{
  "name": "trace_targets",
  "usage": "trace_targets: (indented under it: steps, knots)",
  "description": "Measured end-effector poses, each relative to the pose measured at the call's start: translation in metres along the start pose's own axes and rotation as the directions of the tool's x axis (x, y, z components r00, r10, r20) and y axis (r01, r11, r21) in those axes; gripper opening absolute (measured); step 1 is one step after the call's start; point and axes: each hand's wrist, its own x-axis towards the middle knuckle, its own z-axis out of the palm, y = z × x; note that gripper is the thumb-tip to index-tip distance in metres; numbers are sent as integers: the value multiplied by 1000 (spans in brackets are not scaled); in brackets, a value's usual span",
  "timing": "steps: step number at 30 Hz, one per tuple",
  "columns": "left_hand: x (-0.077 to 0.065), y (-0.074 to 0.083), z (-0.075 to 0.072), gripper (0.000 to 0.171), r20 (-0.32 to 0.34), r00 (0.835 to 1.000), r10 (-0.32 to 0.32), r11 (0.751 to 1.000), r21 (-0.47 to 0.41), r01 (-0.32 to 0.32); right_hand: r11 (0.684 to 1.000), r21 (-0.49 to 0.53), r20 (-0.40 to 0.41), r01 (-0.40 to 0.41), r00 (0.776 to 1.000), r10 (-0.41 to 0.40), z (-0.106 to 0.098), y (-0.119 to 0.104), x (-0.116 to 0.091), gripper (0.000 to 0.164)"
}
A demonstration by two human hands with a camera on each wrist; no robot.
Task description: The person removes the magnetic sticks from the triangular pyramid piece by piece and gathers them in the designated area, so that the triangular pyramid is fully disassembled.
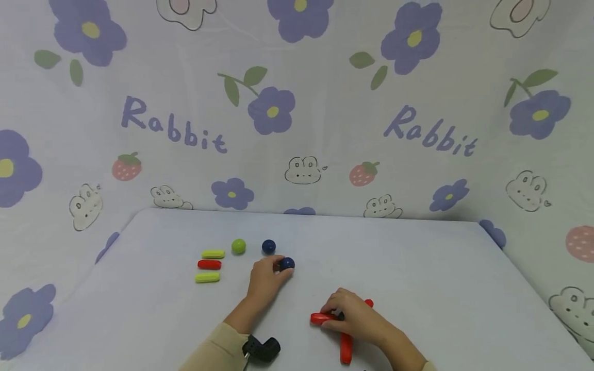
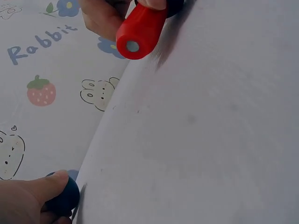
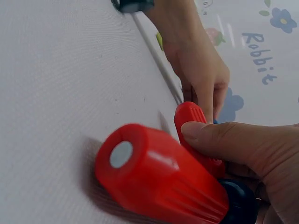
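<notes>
My left hand point(image 1: 266, 282) pinches a dark blue ball point(image 1: 287, 264) between thumb and fingers, low over the white table. To the right and nearer, my right hand point(image 1: 355, 314) grips a red magnetic rod point(image 1: 320, 319). Beneath that hand, a second red rod point(image 1: 346, 349) points toward me, and a red tip point(image 1: 369, 303) shows past the knuckles. In the right wrist view a dark ball point(image 3: 239, 203) touches the end of the large near rod point(image 3: 163, 177), whose other end shows a pale metal disc. Fingers hide how the pieces meet.
Behind the left hand sit another dark blue ball point(image 1: 268, 247) and a green ball point(image 1: 238, 246). Left of them lie a red rod point(image 1: 209, 265) and two yellow-green rods point(image 1: 207, 277). A black wrist device point(image 1: 262, 349) is by the left sleeve. Patterned cloth point(image 1: 325, 129) hangs behind the table.
</notes>
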Motion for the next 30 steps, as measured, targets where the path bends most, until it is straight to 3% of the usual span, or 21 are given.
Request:
trace_targets:
  steps: [7,14,23,30]
  knots:
    - [21,12,21,38,-67,998,-8,1000,-28,6,1000,20,13,-22,1000,22,-1,2,1,21]
    - [35,19,33,39,-60,998,-36,999,-32,34,997,62,24,-36,999,34,-3,4,-2,21]
    - [38,22,38,41,-68,997,-28,1000,-1,28,997,67,17,-34,999,33,-1,7,-3,21]
    - [42,18,42,40,-93,995,-21,1000,-20,19,997,68,8,-43,999,42,-19,11,-10,28]
